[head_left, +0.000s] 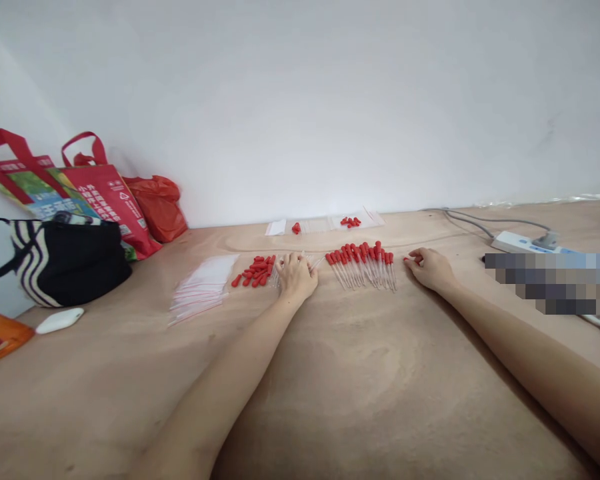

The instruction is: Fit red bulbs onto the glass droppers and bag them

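My left hand (296, 275) rests on clear glass tubes (276, 273), its fingers bent and spread; a tube shows by its fingertips. Just left of it lies a heap of red rubber bulbs (255, 272). Between my hands, droppers with red bulbs (363, 263) lie in a fanned row, their clear tips pointing toward me. To the right of that row, my right hand (429, 268) is closed in a pinch on a small red bulb (407, 259). Left of the loose bulbs, clear zip bags (205, 287) are stacked in a fan.
Along the wall lie flat clear bags (320, 225) and a few red bulbs (351, 222). At the left are a black bag (80, 260), a red shopping bag (107, 200) and a white case (60, 321). A power strip (525, 245) with cables sits at the right.
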Demonstrator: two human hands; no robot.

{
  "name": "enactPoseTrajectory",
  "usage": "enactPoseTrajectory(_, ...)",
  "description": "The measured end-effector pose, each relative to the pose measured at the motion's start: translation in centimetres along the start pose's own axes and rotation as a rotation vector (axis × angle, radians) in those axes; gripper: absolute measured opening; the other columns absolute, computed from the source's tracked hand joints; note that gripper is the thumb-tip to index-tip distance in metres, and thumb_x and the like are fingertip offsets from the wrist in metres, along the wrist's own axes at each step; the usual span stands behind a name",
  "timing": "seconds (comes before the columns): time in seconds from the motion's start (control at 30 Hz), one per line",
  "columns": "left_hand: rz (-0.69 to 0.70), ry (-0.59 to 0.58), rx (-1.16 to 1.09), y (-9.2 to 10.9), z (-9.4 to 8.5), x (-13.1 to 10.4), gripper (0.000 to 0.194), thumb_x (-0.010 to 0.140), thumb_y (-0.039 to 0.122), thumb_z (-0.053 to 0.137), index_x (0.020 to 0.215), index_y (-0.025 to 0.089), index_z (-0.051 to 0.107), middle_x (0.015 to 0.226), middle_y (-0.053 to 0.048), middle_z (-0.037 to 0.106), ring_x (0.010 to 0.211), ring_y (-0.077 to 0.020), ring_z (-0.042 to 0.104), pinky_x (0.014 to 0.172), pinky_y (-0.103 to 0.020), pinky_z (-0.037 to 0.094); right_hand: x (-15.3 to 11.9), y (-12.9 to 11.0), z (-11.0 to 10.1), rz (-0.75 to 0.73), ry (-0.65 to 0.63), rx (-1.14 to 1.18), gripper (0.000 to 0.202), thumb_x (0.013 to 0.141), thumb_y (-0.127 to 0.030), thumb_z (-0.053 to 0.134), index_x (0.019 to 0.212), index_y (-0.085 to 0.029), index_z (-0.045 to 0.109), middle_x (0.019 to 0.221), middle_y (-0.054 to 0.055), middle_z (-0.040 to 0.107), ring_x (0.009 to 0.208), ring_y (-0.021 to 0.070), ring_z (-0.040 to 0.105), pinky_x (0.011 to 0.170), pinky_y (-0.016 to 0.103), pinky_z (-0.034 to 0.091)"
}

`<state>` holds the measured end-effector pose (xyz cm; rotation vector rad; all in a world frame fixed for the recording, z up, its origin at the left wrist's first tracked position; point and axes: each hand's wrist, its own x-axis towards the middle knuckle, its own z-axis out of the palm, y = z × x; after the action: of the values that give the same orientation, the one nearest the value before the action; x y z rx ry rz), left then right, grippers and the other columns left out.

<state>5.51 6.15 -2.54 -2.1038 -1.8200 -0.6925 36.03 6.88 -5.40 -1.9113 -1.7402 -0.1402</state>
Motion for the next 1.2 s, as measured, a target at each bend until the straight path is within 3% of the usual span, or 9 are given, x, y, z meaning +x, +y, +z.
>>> enactPoseTrajectory(0.2, -0.073, -0.061, -0.004, 0.1, -0.2, 0.1, 0.016, 0.071, 0.033, 0.053, 0.072, 0.018, 0.059, 0.096, -0.009, 0.054, 0.099, -0.0254, 0.04, 0.088, -0.042, 0.022, 0.0, 0.1, 0.5, -0.061, -0.003, -0.08, 0.023, 0.076, -0.022, 0.043, 0.084, -0.015, 0.064, 0.076, 0.009, 0.055, 0.075, 0.0195, 0.053, 0.068, 0.029, 0.04)
enactPoseTrajectory(0.5, -0.204, -0.07, -0.017, 0.0, -0.7, -0.1, 0.016, 0.071, 0.033, 0.052, 0.073, 0.022, 0.064, 0.1, -0.006, 0.055, 0.101, -0.0257, 0.04, 0.086, -0.042, 0.024, -0.6, -0.4, 0.3, -0.127, 0.193, 0.047, 0.022, 0.073, -0.024, 0.044, 0.081, -0.016, 0.063, 0.076, 0.008, 0.053, 0.075, 0.0198, 0.05, 0.067, 0.031, 0.04)
enactPoseTrajectory(0.8, -0.254, 0.001, -0.145, -0.5, -0.8, -0.1, 0.014, 0.07, 0.033, 0.057, 0.065, 0.021, 0.063, 0.097, -0.008, 0.057, 0.101, -0.0298, 0.043, 0.081, -0.046, 0.028, -0.7, -1.0, -0.2, -0.133, 0.278, 0.076, 0.02, 0.075, -0.024, 0.042, 0.082, -0.016, 0.059, 0.078, 0.009, 0.056, 0.079, 0.0218, 0.05, 0.074, 0.035, 0.037)
enactPoseTrajectory(0.93, -0.16, 0.061, -0.196, -0.7, -1.6, -1.1, 0.011, 0.074, 0.031, 0.055, 0.073, 0.021, 0.06, 0.094, -0.005, 0.06, 0.098, -0.0253, 0.046, 0.082, -0.041, 0.029, -1.9, -3.3, -0.9, -0.261, 0.306, 0.187, 0.016, 0.077, -0.022, 0.042, 0.086, -0.017, 0.055, 0.083, 0.009, 0.057, 0.079, 0.0205, 0.051, 0.075, 0.035, 0.038)
enactPoseTrajectory(1.2, 0.192, -0.005, -0.338, -2.7, -5.2, -5.5, 0.013, 0.083, 0.027, 0.046, 0.078, 0.021, 0.056, 0.078, 0.002, 0.067, 0.074, -0.0146, 0.059, 0.085, -0.035, 0.023, -6.7, -11.7, -1.1, -0.647, 0.082, 0.548, 0.022, 0.082, -0.02, 0.04, 0.101, -0.018, 0.052, 0.087, 0.008, 0.055, 0.08, 0.0176, 0.052, 0.07, 0.031, 0.043)
